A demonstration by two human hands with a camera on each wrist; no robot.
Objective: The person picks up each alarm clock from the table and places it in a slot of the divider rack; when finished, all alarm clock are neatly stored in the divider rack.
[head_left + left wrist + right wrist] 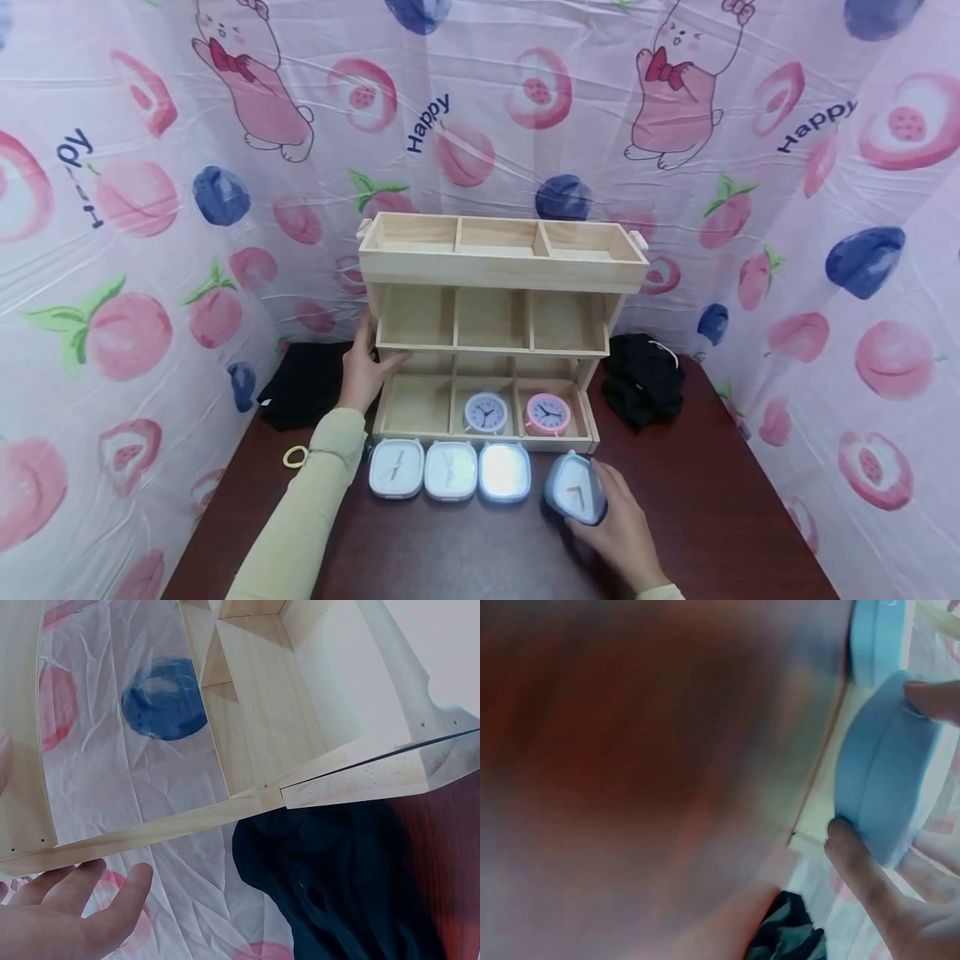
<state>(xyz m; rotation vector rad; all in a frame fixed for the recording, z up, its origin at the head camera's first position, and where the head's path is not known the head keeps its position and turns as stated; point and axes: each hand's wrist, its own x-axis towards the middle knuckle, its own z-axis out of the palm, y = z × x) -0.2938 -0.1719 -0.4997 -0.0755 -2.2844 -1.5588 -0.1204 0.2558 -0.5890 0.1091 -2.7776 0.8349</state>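
Observation:
My right hand (pixel 618 529) holds a blue square alarm clock (pixel 576 490), tilted, over the table at the right. In the right wrist view, fingers and thumb grip the edges of its blue casing (pixel 889 772). At the left side of a tiered wooden organizer (pixel 495 271), my left hand (pixel 363 371) grips the side frame, thumb pointing across the front. In the left wrist view its fingertips touch a wooden side strip (pixel 150 831). Three square clocks stand in a row before the organizer: a white one (pixel 396 469), another white one (pixel 451 471) and a pale blue one (pixel 505 472).
The organizer's bottom tray holds a round pale blue clock (pixel 486 413) in the middle compartment and a pink clock (pixel 547 415) in the right one. Black cloth lies left (pixel 303 383) and right (pixel 643 379). A yellowish ring (pixel 296 457) lies near my left sleeve.

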